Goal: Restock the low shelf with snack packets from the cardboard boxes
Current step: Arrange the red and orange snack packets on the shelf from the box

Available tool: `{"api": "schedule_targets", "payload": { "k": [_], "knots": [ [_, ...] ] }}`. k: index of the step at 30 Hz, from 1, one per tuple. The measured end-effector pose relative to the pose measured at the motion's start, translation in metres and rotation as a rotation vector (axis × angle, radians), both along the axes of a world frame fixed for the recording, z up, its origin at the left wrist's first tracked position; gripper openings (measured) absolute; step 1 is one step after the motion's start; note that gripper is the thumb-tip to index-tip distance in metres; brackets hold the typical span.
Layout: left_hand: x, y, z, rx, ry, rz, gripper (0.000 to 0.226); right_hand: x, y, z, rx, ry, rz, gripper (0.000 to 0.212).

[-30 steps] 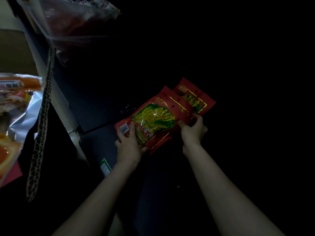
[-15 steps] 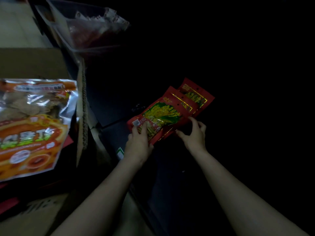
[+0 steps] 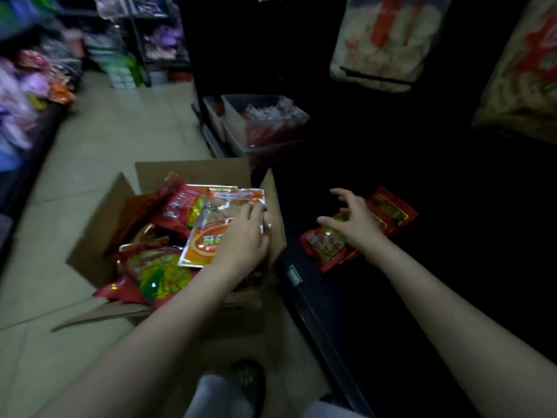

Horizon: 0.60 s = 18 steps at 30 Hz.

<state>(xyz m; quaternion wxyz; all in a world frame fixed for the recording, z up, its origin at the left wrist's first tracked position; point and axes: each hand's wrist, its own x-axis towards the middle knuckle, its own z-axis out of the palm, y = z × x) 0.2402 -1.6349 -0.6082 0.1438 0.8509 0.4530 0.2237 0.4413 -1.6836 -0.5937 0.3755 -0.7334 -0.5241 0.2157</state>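
Our left hand point(image 3: 241, 236) reaches into the open cardboard box point(image 3: 99, 233) on the floor, its fingers resting on an orange snack packet point(image 3: 208, 236) atop the red packets point(image 3: 156, 273); whether it grips, we cannot tell. Our right hand point(image 3: 352, 221) hovers with spread, released fingers over the red packets on the low shelf point(image 3: 328, 248), dark beside the box.

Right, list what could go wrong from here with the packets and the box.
1. The left hand lies over the orange-and-clear foil packet at the open brown cardboard box's edge; whether it grips is unclear, so the packet may slip back.
2. The right hand hovers open above the red-and-yellow packets near the dark low shelf's front lip; a nudge could push them off.
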Motion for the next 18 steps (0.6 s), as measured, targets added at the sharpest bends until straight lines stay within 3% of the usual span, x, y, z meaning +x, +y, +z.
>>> {"api": "schedule_targets", "payload": {
  "k": [6,9,11,12,15,18],
  "knots": [
    [-0.068,0.013,-0.021,-0.37,0.274,0.367,0.073,-0.088,0.03,-0.001,-0.176,-0.183,0.447,0.074],
    [-0.085,0.018,-0.032,-0.475,0.385,0.412,0.077,-0.11,0.04,-0.023,-0.358,-0.604,0.588,0.082],
    [-0.096,0.021,-0.037,-0.525,0.431,0.421,0.08,-0.117,0.044,-0.036,-0.348,-0.916,0.61,0.064],
    [-0.102,0.021,-0.039,-0.538,0.442,0.425,0.079,-0.117,0.047,-0.041,-0.279,-0.961,0.568,0.049],
    [-0.117,0.021,-0.038,-0.558,0.456,0.503,0.081,-0.111,0.059,-0.046,-0.04,-0.689,0.25,0.035],
    [-0.128,0.02,-0.033,-0.635,0.521,0.595,0.091,-0.101,0.069,-0.038,-0.062,-0.532,0.081,0.032]
  ]
}}
